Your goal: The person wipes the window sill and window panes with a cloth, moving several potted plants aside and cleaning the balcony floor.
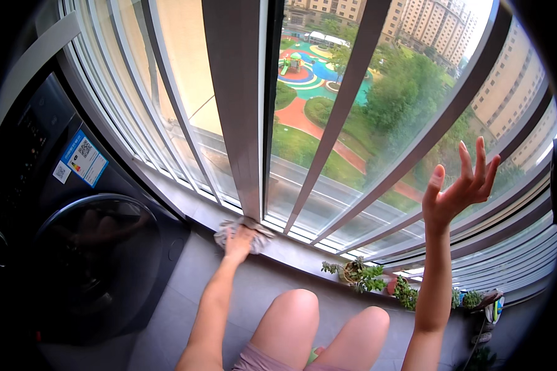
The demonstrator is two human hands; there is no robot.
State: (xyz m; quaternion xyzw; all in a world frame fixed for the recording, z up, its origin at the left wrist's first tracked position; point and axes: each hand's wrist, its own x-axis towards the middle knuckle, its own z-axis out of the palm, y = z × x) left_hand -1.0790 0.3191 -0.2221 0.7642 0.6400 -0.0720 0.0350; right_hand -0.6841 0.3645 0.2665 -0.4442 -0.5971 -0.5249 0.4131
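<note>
My left hand (240, 241) presses a crumpled grey cloth (263, 239) onto the low window ledge (290, 252), at the foot of a wide brown window post (236, 116). Some of the cloth is hidden under the palm. On the right, my right hand (459, 185) is raised in front of the window bars, palm up, fingers spread, with nothing in it. Both knees are bent below, between the two arms.
A dark front-loading washing machine (97, 259) stands at the left. Potted succulents (369, 276) line the ledge to the right, with a smaller reddish pot (391, 285) beside them. Grey floor tiles (250, 301) lie below the ledge. Vertical bars cross the window.
</note>
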